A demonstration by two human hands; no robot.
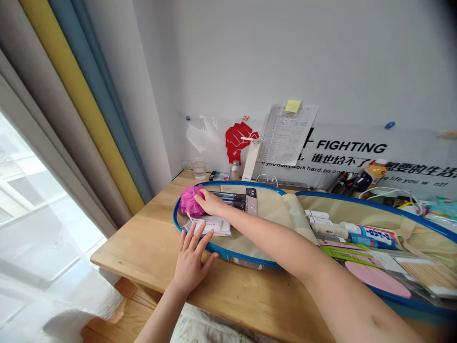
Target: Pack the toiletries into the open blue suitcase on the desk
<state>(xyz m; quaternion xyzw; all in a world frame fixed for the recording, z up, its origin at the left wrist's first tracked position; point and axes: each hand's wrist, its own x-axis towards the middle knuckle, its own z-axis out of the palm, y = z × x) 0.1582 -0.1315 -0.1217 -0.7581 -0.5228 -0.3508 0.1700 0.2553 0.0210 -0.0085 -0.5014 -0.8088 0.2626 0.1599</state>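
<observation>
An opened wash bag with blue edging (232, 257) and a beige lining lies across the wooden table. My right hand (210, 202) reaches over its left half, fingers closed on a pink bath pouf (191, 200) at the far left end. A white cord hangs from the pouf over a white packet (214, 226). My left hand (194, 255) rests with fingers spread over the near rim, its fingertips at the packet's edge. Dark slim items in a card-topped pack (235, 200) lie just beyond my right wrist.
The bag's right half holds a toothpaste tube (374, 232), a pink oval item (378, 278), cotton swabs (428, 274) and several small tubes. Behind stand a clear cup (199, 170), a small bottle (234, 170) and an orange bottle (373, 174). Curtains (82, 95) hang left of the table.
</observation>
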